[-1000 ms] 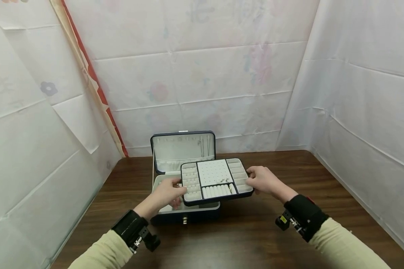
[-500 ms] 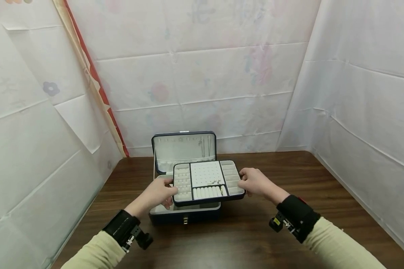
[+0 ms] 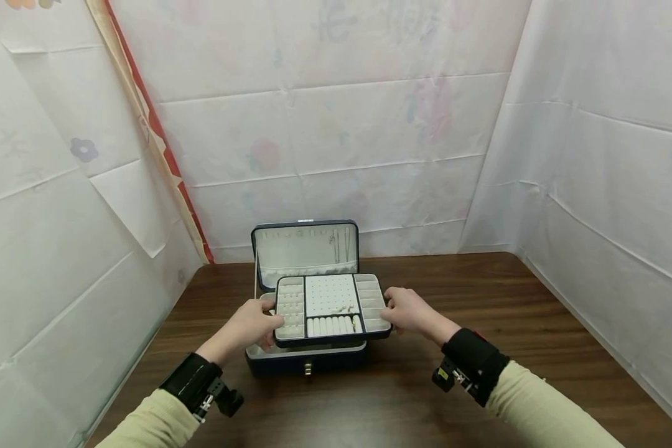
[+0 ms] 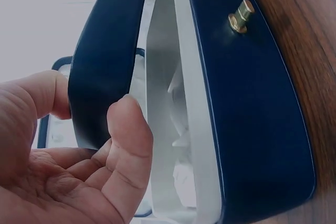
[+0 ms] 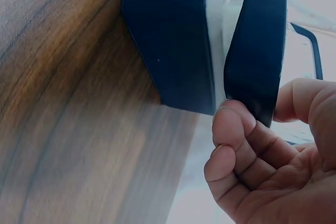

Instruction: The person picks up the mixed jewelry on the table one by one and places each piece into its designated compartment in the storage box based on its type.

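Observation:
A jewelry tray point(image 3: 331, 296) with white compartments, ring rolls and a dotted earring panel is held over the open navy jewelry box point(image 3: 336, 359). My left hand point(image 3: 245, 328) pinches its left end, thumb on top and fingers below. At the opposite end, my right hand point(image 3: 413, 313) grips the tray the same way. Small earrings and a ring sit in the tray. In the left wrist view, a gap shows between the tray's dark side point(image 4: 107, 56) and the box's pale rim point(image 4: 202, 108). From the right wrist, the tray point(image 5: 257, 45) appears tilted against the box point(image 5: 173, 40).
The box's raised lid point(image 3: 307, 249) stands behind the tray, with necklaces hanging inside at its right. A gold clasp point(image 3: 308, 368) is on the box front. The brown wooden table point(image 3: 425, 386) meets white sheeting point(image 3: 336, 137) at the back and both sides.
Both hands have carried the tray leftward and slightly toward me, so it now lies more squarely over the box. The box and its lid have stayed in place.

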Demonstrator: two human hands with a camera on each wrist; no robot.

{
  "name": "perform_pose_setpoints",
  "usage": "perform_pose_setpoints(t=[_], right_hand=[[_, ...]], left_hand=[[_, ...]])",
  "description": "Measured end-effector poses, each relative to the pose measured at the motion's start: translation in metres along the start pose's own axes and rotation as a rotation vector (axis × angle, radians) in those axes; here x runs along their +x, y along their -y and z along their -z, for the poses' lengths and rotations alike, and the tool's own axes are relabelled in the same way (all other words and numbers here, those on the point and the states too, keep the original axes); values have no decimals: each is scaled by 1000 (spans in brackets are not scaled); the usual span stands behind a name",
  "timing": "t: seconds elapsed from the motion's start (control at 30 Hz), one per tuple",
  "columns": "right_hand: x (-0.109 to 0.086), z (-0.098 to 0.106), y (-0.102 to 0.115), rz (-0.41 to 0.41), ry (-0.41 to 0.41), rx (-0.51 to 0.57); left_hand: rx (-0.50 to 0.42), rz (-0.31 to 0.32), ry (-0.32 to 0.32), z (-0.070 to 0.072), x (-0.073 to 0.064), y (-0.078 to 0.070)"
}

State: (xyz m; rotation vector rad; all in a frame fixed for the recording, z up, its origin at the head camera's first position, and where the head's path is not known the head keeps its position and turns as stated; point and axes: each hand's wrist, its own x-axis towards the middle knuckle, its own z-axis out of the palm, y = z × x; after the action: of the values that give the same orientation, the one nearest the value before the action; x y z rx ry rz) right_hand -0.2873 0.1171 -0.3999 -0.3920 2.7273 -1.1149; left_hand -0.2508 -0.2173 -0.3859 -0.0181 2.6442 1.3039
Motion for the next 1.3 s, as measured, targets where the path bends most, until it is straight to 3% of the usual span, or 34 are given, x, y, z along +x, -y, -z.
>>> perform_pose_setpoints(t=[0.3, 0.6, 1.03, 1.3], right_hand=[[3, -11, 3, 3, 20, -5], [4, -17, 10, 5, 18, 0], [3, -22, 21, 15, 18, -16], [6, -27, 26, 13, 27, -31]], left_hand=[[-6, 19, -11, 7, 0, 5], [49, 50, -13, 13, -1, 9], [64, 21, -16, 16, 0, 20], [74, 51, -37, 18, 1, 27]])
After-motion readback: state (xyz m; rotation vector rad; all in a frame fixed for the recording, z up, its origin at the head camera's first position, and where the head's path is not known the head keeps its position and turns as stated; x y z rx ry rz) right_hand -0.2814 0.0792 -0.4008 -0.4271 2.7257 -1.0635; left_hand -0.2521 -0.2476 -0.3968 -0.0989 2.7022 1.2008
